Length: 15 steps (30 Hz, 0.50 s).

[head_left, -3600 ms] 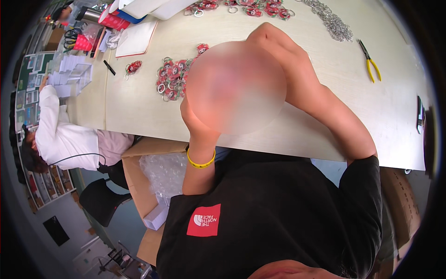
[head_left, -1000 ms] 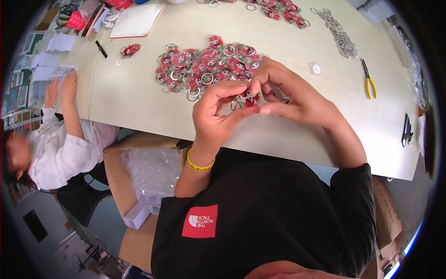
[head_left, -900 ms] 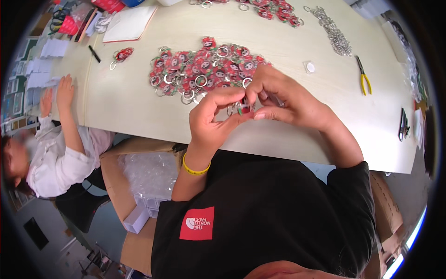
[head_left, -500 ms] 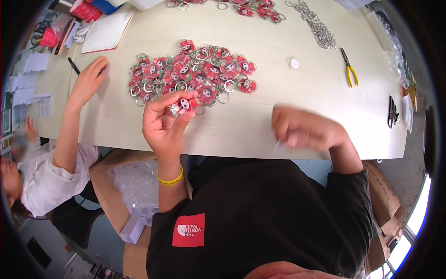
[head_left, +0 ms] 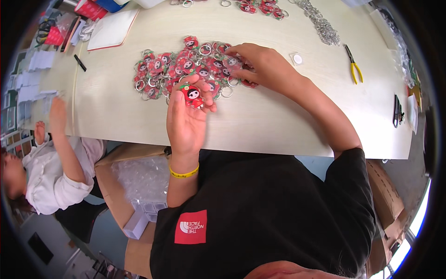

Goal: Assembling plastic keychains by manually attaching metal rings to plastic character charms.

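Observation:
My left hand (head_left: 185, 128) is closed on a red acrylic keychain charm (head_left: 192, 95) with a dark-haired cartoon figure, held face up between thumb and fingers just in front of the pile. My right hand (head_left: 264, 65) reaches over the right side of the keychain pile (head_left: 179, 69), thumb and fingers apart around the charms there. Whether it touches one I cannot make out. The pile is a heap of similar red charms with silver split rings. Right of it on the table (head_left: 260, 125) lies a small round white piece on a clear square (head_left: 296, 59).
Yellow-handled pliers (head_left: 354, 67) lie at right, with a heap of silver chains (head_left: 320, 25) farther back. More keychains (head_left: 267, 8) lie at the far edge. A notebook (head_left: 113, 30) and a black pen (head_left: 80, 63) are at left. A co-worker's arm (head_left: 65, 149) is at the table's left end.
My right hand has moved from the near right of the table to the pile. My left hand has shifted right and turned palm up with the charm. The co-worker's hand has drawn back from the table.

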Each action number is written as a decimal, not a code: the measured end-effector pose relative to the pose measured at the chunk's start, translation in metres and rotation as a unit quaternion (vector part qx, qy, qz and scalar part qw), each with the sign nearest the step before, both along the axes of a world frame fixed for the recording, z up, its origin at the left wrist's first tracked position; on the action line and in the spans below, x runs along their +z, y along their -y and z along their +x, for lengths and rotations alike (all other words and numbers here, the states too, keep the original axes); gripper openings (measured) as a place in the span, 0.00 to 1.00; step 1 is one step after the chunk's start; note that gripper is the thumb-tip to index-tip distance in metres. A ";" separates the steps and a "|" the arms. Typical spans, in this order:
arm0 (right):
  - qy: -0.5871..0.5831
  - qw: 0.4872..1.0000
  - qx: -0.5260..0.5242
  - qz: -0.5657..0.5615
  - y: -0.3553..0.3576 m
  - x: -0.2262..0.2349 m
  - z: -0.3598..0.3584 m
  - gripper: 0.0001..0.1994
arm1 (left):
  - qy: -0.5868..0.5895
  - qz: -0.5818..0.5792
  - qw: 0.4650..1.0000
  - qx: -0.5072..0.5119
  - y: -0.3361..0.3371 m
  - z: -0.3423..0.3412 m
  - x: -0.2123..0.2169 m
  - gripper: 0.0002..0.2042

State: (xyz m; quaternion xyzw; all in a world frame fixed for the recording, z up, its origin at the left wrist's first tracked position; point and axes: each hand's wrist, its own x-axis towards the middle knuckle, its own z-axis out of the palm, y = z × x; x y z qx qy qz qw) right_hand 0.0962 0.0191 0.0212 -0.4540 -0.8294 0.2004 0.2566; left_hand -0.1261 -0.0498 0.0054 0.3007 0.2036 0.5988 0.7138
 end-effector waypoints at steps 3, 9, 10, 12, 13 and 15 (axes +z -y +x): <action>-0.039 0.999 0.006 -0.030 0.001 0.012 -0.002 0.22 | 0.012 -0.013 1.000 -0.024 0.000 -0.001 0.001 0.20; -0.172 0.967 0.121 -0.146 0.027 0.049 0.001 0.23 | 0.057 -0.034 0.988 -0.137 -0.003 0.020 0.005 0.26; -0.177 0.966 0.136 -0.128 0.028 0.049 0.000 0.24 | 0.055 -0.035 0.988 -0.140 -0.003 0.021 0.005 0.25; -0.186 0.965 0.158 -0.091 0.031 0.046 0.001 0.26 | 0.052 -0.037 0.986 -0.154 -0.004 0.024 0.003 0.24; -0.180 0.967 0.159 -0.089 0.032 0.048 0.002 0.25 | 0.060 -0.029 0.984 -0.165 -0.006 0.023 0.005 0.23; -0.168 0.969 0.163 -0.083 0.034 0.052 0.004 0.24 | 0.054 -0.036 0.984 -0.165 -0.005 0.023 0.004 0.23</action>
